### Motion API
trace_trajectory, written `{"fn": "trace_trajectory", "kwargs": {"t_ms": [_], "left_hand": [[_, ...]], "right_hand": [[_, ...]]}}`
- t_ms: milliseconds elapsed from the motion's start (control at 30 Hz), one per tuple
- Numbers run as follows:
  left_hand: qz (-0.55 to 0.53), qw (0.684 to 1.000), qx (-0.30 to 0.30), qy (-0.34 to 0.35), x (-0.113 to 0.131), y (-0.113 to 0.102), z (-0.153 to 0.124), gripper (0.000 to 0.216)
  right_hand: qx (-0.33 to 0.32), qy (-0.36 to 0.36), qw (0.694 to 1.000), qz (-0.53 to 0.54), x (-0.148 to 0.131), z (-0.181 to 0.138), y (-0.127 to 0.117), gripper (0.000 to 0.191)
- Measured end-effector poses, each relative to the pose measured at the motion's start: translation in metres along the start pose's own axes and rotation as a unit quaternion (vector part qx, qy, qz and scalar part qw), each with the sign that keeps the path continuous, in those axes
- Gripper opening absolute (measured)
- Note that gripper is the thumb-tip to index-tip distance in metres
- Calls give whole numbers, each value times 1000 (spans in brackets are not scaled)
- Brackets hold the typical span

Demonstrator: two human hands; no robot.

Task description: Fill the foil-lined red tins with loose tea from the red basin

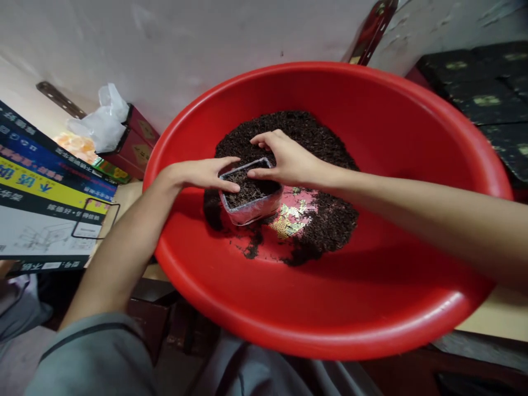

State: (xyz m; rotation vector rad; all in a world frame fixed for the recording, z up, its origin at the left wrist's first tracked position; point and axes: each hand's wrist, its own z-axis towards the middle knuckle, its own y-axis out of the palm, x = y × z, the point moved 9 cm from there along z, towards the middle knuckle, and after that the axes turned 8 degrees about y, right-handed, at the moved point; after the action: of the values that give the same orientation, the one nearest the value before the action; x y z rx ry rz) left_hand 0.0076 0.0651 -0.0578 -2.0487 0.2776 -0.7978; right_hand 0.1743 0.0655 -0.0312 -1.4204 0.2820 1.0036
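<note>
A small rectangular box [256,210] with what looks like a clear plastic lining stands tilted in a large red plastic basin [264,308]. Dark, loose shreds like tea leaves [243,187] partly fill it. My left hand [206,174] grips the box's left end, thumb over the rim and a finger stretched along the far side. At the right end is my right hand [284,159], its thumb over the leaves inside and its other fingers apart beyond the far rim. More of the same leaves [284,124] are heaped around the box, partly covering a pink-and-gold printed patch [291,217] on the basin floor.
Left of the basin are a printed cardboard carton [45,220] and dark red boxes [138,143] with a crumpled clear plastic bag [105,121] on top. Several dark packs [482,99] lie at the far right. A grey wall [185,49] rises behind.
</note>
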Motion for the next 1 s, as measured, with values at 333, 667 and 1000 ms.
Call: {"fn": "trace_trajectory", "kwargs": {"t_ms": [333,667,1000], "left_hand": [[-18,998,-35,-51,-14,10,2,127],[-147,984,86,52,5,-5,5,101],[-82,980,177,29,-9,-29,1,79]], "right_hand": [[-131,145,966,169,26,3,43,31],[107,-72,991,38,-42,-19,-45,22],[-414,-52,886,-204,-3,-135,142,21]]}}
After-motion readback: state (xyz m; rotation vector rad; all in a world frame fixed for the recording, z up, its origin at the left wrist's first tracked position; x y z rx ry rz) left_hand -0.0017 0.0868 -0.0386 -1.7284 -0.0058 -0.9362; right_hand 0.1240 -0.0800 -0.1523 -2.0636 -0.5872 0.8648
